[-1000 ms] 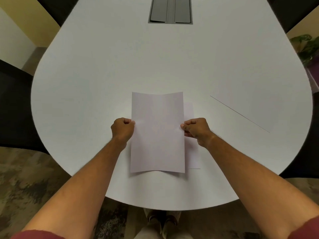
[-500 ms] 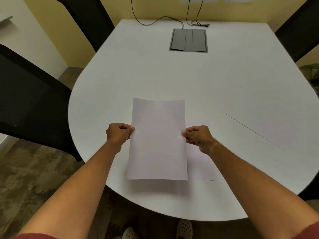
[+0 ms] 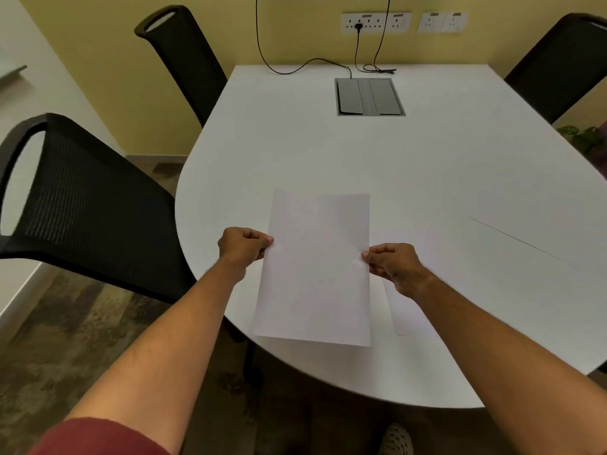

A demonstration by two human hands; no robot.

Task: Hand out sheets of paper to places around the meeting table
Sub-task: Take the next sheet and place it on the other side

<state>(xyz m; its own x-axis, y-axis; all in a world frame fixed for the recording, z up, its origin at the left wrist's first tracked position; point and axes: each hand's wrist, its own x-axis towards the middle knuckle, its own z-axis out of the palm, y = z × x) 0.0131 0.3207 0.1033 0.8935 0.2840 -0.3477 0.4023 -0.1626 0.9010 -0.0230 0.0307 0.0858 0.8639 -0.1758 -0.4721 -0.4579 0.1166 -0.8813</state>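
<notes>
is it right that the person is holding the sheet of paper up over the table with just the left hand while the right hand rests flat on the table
Not quite. The head view shows both hands holding the sheet of paper over the table: the left hand pinches its left edge and the right hand pinches its right edge, rather than resting flat on the table.

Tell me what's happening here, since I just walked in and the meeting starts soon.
A person is laying out paper around the white meeting table. The left hand and right hand pinch opposite side edges of one blank sheet, held above the table's near end. Another sheet lies flat on the table under the right hand, and a third sheet lies further right. Black chairs stand round the table.
</notes>
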